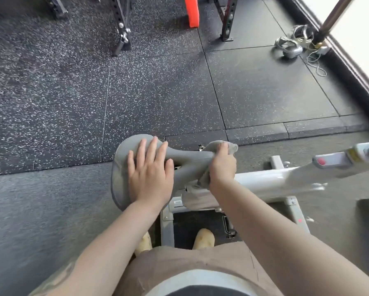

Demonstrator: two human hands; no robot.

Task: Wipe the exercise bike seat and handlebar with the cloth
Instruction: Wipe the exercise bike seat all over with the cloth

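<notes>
head view: only camera, looks down over both arms.
left hand [150, 173]: flat on the wide rear of the seat [123, 167], fingers straight, holding nothing. Keep it pressing so the saddle doesn't swivel.
right hand [222, 165]: fingers curled round the grey cloth [230, 146], wrapped over the seat nose at 3 o'clock of the left hand.
step: nose wipe, by my read. Drag the cloth along the nose toward the wide end, then shift the left hand off to cover what it hides. Do the edges and underside lip too.
handlebar: can't identify it for sure; white bike frame [264, 182] runs off to 3 o'clock, blurred. Likely next stop.
floor [51, 92]: speckled black rubber tiles, seams visible.
room: rack uprights [122, 24] at 11 o'clock, orange pad [192, 10] at 12, cables and grey gear [290, 48] at 1 to 2 o'clock by a pole.
feet [203, 239]: right beside the bike base; watch your stance.
</notes>
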